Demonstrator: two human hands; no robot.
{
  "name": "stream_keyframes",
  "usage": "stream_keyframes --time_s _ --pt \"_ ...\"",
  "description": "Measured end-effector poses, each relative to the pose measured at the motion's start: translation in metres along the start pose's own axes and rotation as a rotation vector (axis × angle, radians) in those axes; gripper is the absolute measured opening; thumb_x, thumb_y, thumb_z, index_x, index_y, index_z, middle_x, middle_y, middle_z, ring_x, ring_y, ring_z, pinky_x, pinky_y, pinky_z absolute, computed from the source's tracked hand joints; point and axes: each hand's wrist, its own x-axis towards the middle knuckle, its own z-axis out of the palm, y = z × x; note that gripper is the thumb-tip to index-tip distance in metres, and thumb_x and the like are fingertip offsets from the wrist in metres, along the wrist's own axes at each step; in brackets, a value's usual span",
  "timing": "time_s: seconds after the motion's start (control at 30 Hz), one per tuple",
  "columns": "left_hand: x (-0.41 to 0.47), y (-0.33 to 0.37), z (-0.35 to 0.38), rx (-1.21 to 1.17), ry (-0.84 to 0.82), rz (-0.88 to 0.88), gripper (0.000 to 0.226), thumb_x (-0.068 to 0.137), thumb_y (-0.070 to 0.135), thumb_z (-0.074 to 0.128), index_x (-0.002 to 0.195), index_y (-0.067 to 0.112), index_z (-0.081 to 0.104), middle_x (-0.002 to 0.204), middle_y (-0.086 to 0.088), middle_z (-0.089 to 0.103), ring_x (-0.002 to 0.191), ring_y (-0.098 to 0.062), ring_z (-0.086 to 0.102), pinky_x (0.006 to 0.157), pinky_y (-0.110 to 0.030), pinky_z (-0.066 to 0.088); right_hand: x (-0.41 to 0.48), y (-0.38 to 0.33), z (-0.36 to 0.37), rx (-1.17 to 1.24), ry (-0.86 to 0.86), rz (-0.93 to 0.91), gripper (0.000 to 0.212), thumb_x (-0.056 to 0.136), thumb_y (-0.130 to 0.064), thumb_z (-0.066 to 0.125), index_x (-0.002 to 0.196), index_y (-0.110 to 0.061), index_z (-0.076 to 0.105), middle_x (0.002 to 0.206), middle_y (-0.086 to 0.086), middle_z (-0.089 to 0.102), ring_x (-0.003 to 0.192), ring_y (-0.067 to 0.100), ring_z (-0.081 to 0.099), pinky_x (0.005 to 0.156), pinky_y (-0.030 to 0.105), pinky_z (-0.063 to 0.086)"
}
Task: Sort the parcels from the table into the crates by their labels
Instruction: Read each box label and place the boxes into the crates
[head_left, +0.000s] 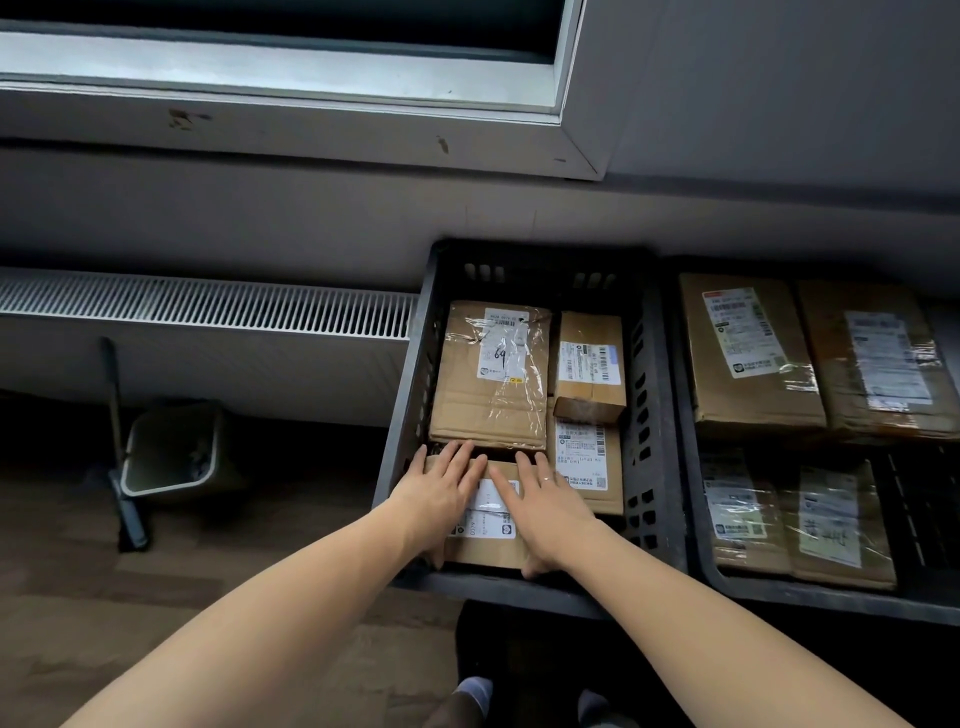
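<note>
Down in the head view, both bare forearms reach forward into a black slatted crate (410, 374) that stands below a wall with a window sill (285, 130). The left hand (441, 493) and the right hand (545, 506) lie side by side on a small brown parcel (488, 553) at the near left of the crate. Each grip is closed on it. The fingers lie straight and flat across the top, and the thumb hooks down over the near edge. A white label shows between the two hands.

Just beyond the fingertips lies a larger taped parcel marked 69 (493, 374), touching or nearly touching the held one. To its right a little box (589, 364) sits on top of a flat labelled parcel (582, 462) against the crate's right wall.

A second black crate (691, 493) stands just beside the first on the right. It holds two big parcels at the back (748, 358) and two smaller ones at the front (743, 514), all with their labels facing up.

Left of the crates a white radiator (208, 312) runs along the wall. A long-handled dustpan (171, 447) stands on the dark floor (156, 571) beneath it. Two feet in socks (475, 693) show at the bottom edge.
</note>
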Motion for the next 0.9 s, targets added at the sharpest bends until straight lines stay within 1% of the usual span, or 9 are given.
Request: stream_keyframes --time_s 0.07,0.13,0.27,0.37,0.47,0.53,0.63,0.8,0.9 --pt "0.002 0.001 0.0 0.009 -0.011 -0.01 0.149 0.067 0.051 0.089 0.156 0.006 -0.022 0.165 -0.019 -0.023 0.154 -0.036 -0.016 0.124 -0.06 0.007 0.002 -0.001 0.001 0.022 -0.007 -0.001 0.139 0.075 -0.047 0.085 0.158 -0.019 -0.023 0.165 0.025 -0.017 0.153 0.046 -0.009 0.124 0.051 0.015" --pt "0.004 0.004 0.002 0.012 -0.009 -0.021 0.145 0.071 0.047 0.087 0.156 0.006 -0.023 0.164 -0.02 -0.025 0.154 -0.037 -0.016 0.124 -0.06 0.007 0.004 0.0 0.002 0.038 -0.011 -0.005 0.139 0.076 -0.045 0.085 0.157 -0.02 -0.024 0.165 0.024 -0.018 0.153 0.045 -0.011 0.123 0.05 0.016" --pt "0.009 0.006 0.012 -0.002 0.016 -0.051 0.118 0.091 0.034 0.071 0.155 0.009 -0.025 0.16 -0.017 -0.034 0.154 -0.039 -0.014 0.123 -0.059 0.005 0.004 0.005 0.007 0.059 -0.003 -0.015 0.141 0.073 -0.048 0.086 0.156 -0.025 -0.025 0.165 0.019 -0.022 0.153 0.04 -0.016 0.124 0.052 0.015" --pt "0.007 0.009 0.011 0.005 0.012 -0.062 0.105 0.098 0.03 0.061 0.155 0.009 -0.024 0.163 -0.017 -0.029 0.154 -0.04 -0.013 0.123 -0.06 0.008 0.003 0.007 0.01 0.059 -0.006 -0.001 0.139 0.074 -0.049 0.085 0.156 -0.027 -0.025 0.165 0.015 -0.026 0.153 0.037 -0.02 0.123 0.056 0.012" --pt "0.003 0.01 0.007 0.014 0.037 -0.045 0.093 0.102 0.03 0.051 0.157 0.007 -0.02 0.165 -0.015 -0.026 0.154 -0.039 -0.014 0.123 -0.061 0.009 0.005 0.005 0.01 0.04 -0.021 0.012 0.138 0.075 -0.051 0.083 0.156 -0.026 -0.027 0.164 0.016 -0.029 0.152 0.037 -0.022 0.122 0.059 0.008" --pt "0.004 0.01 0.008 0.019 0.053 -0.045 0.092 0.102 0.031 0.05 0.157 0.007 -0.019 0.166 -0.014 -0.025 0.154 -0.04 -0.015 0.123 -0.061 0.008 0.007 0.005 0.012 0.034 -0.031 0.02 0.138 0.076 -0.051 0.083 0.155 -0.025 -0.028 0.163 0.016 -0.03 0.152 0.037 -0.022 0.122 0.059 0.007" --pt "0.008 0.011 0.012 0.027 0.035 -0.059 0.099 0.1 0.035 0.056 0.157 0.008 -0.02 0.165 -0.015 -0.026 0.153 -0.042 -0.014 0.123 -0.062 0.009 0.01 0.004 0.014 0.034 -0.038 0.028 0.138 0.077 -0.049 0.083 0.155 -0.025 -0.028 0.164 0.017 -0.028 0.153 0.037 -0.021 0.122 0.059 0.008" --pt "0.012 0.013 0.015 0.015 0.022 -0.062 0.104 0.097 0.031 0.061 0.156 0.008 -0.022 0.165 -0.015 -0.027 0.152 -0.044 -0.016 0.123 -0.06 0.009 0.014 0.003 0.018 0.052 -0.052 0.044 0.137 0.078 -0.047 0.083 0.155 -0.026 -0.028 0.164 0.014 -0.029 0.152 0.036 -0.023 0.121 0.063 0.008" --pt "0.01 0.011 0.013 0.011 0.013 -0.054 0.114 0.092 0.037 0.068 0.157 0.008 -0.021 0.165 -0.015 -0.026 0.153 -0.043 -0.014 0.124 -0.059 0.011 0.012 0.002 0.016 0.042 -0.062 0.051 0.136 0.079 -0.047 0.082 0.155 -0.027 -0.029 0.164 0.014 -0.029 0.152 0.035 -0.023 0.121 0.063 0.009"
